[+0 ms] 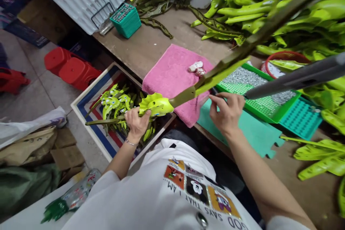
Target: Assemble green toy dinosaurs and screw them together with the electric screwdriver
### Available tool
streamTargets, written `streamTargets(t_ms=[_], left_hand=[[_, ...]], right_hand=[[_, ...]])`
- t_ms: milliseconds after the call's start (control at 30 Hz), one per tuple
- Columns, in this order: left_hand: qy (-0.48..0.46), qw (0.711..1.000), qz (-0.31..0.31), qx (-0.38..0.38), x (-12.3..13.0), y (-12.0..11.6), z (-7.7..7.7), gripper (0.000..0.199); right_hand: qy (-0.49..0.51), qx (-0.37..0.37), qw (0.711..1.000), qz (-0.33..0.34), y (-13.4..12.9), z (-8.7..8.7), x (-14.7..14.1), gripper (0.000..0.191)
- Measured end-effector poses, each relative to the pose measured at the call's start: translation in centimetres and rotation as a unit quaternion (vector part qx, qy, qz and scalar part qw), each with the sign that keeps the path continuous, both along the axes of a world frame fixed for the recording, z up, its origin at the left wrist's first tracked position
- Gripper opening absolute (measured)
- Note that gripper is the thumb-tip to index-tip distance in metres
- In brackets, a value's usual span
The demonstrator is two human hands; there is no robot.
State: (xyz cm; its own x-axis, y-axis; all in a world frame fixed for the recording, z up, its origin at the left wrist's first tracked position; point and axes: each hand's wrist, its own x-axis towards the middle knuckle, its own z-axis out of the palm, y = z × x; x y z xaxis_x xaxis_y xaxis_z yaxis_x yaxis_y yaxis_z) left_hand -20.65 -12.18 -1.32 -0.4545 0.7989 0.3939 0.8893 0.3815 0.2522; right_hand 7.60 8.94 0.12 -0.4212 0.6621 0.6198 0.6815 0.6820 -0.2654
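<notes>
The head-worn camera is looking forward and down over the person's white T-shirt. It is framing the left hand and right hand closely, with the tabletop stretching toward the top of the frame.

Bright, even indoor light, source not in frame. Soft short shadows on the wooden tabletop at 12 o'clock. Motion blur on the olive plastic rod at 2 o'clock; mild glare along the grey tube at 3 o'clock. Wide-angle bowing toward the edges.
</notes>
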Motion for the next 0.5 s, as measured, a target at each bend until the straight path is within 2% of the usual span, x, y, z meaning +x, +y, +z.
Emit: streamTargets(t_ms=[100,167,300,333,400,467,500], left_hand=[[-0.024,0.999,0.015,0.021,0.5,0.4,0.1,0.033],[-0.039,0.999,0.022,0.026,0.8,0.8,0.1,0.038],[-0.073,0.997,-0.016,0.025,1.1,2.2,1.1,0.033],[-0.092,0.995,-0.031,0.031,1.2,2.7,1.7,0.036],[-0.168,0.982,-0.065,0.052,1.8,4.0,3.0,0.055],[-0.291,0.948,-0.098,0.080,2.8,5.5,4.6,0.070],[-0.363,0.921,-0.108,0.087,3.5,6.3,5.4,0.068]], right_hand=[[0.043,0.100,0.994,0.022,-1.5,0.9,3.2,0.018],[0.056,0.144,0.988,0.015,-2.2,1.5,5.4,0.021],[0.100,0.190,0.974,-0.072,-1.4,2.7,9.4,0.018],[0.115,0.184,0.970,-0.108,-0.7,3.0,10.3,0.014],[0.137,0.132,0.966,-0.177,1.4,3.8,11.9,0.008],[0.134,0.043,0.965,-0.221,4.3,4.6,13.3,0.011],[0.127,-0.003,0.964,-0.232,5.9,5.0,13.9,0.014]])
